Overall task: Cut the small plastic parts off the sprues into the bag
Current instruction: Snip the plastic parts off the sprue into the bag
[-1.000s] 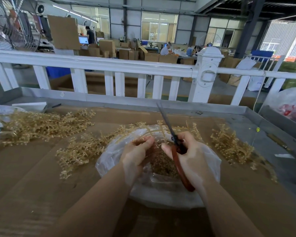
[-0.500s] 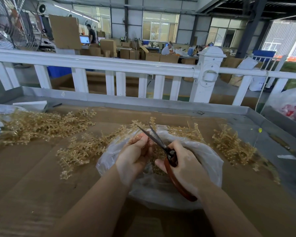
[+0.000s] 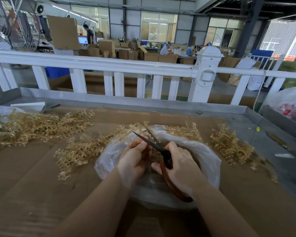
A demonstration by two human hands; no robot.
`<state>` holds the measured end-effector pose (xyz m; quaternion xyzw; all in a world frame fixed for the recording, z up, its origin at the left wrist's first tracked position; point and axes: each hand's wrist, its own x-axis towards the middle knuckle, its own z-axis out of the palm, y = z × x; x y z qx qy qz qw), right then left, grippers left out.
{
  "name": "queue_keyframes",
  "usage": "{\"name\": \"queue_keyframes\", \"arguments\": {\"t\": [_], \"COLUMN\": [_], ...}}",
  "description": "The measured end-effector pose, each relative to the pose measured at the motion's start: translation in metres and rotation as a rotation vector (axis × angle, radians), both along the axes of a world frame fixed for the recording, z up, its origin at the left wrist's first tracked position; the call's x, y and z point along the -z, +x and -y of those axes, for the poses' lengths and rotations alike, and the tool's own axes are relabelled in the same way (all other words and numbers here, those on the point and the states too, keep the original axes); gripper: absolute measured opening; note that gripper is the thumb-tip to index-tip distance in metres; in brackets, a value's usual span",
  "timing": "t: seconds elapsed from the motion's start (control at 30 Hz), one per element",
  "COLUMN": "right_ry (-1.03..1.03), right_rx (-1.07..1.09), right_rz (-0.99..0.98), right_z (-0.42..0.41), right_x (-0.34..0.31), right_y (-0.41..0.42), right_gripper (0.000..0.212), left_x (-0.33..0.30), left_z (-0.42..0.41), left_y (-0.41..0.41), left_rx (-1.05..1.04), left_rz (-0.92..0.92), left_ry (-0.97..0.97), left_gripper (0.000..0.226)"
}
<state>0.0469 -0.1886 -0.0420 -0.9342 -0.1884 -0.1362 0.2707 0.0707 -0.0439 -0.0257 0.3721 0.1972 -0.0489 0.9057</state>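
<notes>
Over the clear bag (image 3: 207,158) on the cardboard-covered table (image 3: 32,177), we're gripping the red-handled scissors (image 3: 162,151) in our right hand (image 3: 179,166), blades parted, while our left hand (image 3: 135,159) is pinching a sprue at the blades; more sprues (image 3: 41,125) are lying around the bag.

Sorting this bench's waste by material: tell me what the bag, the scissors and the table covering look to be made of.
Bag: thin clear plastic film, glossy and crinkled; contents show through.
Scissors: dark, dull blades, probably steel; smooth reddish-brown handle loops, perhaps painted or coated, gripped by the right hand.
Table covering: brown corrugated cardboard, matte, faintly ribbed, with seams between sheets.
</notes>
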Motion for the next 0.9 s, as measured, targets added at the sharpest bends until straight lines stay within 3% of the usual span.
{"name": "queue_keyframes", "arguments": {"t": [0.9], "right_ry": [-0.113], "right_rx": [0.048], "right_rz": [0.100], "right_z": [0.0051], "right_x": [-0.0080], "right_y": [-0.0078], "right_gripper": [0.036], "left_x": [0.0049], "left_z": [-0.0023], "left_y": [-0.0021], "left_rx": [0.061], "left_rz": [0.058], "left_ry": [0.082], "left_gripper": [0.017]}}
